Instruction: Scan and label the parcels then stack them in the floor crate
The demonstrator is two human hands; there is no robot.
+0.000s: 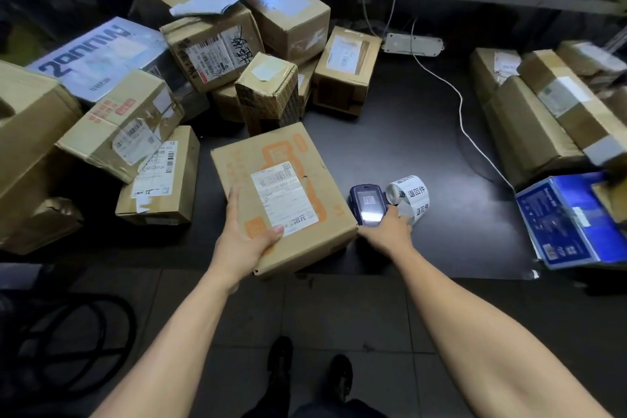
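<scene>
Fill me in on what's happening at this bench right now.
A person is working through parcels at a dark table. The left hand grips the near corner of a cardboard parcel with orange print, thumb on its white shipping label. The right hand reaches to the handheld scanner lying beside that parcel, fingers at a peeled label from the sticker roll. More boxes are piled at the left and right. No floor crate is in view.
</scene>
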